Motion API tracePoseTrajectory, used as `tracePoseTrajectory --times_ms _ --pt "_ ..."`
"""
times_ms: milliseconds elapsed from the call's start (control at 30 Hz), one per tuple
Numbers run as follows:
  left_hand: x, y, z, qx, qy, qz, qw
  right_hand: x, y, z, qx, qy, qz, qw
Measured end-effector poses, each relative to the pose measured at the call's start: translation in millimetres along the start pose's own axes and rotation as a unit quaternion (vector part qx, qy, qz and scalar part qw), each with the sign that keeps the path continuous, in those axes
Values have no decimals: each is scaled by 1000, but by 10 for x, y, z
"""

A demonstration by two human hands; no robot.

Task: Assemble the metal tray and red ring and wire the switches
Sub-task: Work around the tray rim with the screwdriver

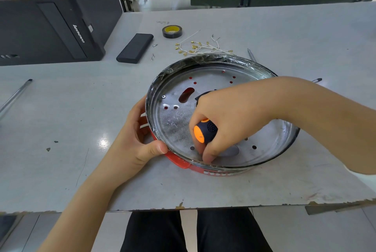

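A round metal tray with several holes sits inside a red ring on the grey table, right of centre. My left hand grips the ring and tray rim at the left, thumb on the edge. My right hand reaches in from the right and grips a screwdriver with an orange and dark handle; its tip is hidden by my fingers near the tray's front rim. One screw sits in the tray floor at the left. White wires with brass terminals lie behind the tray.
A roll of black tape, a dark flat case and small loose screws lie at the back. A black computer tower lies at the far left. Pens lie left and right. The table's front edge is close.
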State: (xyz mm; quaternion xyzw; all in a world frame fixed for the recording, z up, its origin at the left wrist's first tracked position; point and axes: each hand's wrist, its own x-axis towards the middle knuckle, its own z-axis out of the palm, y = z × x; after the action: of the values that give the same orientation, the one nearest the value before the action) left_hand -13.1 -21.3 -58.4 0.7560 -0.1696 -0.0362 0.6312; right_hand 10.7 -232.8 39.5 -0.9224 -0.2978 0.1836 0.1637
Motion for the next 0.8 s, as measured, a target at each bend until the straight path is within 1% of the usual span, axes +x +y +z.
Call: tracePoseTrajectory --times_ms 267,467,800 --pt "5 -7 -1 9 3 -1 1000 -36 -46 -98 2 8 1 1000" --pt "4 8 4 10 2 -1 1000 -35 -55 -54 3 -13 4 1000" --pt "-4 12 10 8 5 0 1000 -8 -20 -4 -29 -5 5 1000"
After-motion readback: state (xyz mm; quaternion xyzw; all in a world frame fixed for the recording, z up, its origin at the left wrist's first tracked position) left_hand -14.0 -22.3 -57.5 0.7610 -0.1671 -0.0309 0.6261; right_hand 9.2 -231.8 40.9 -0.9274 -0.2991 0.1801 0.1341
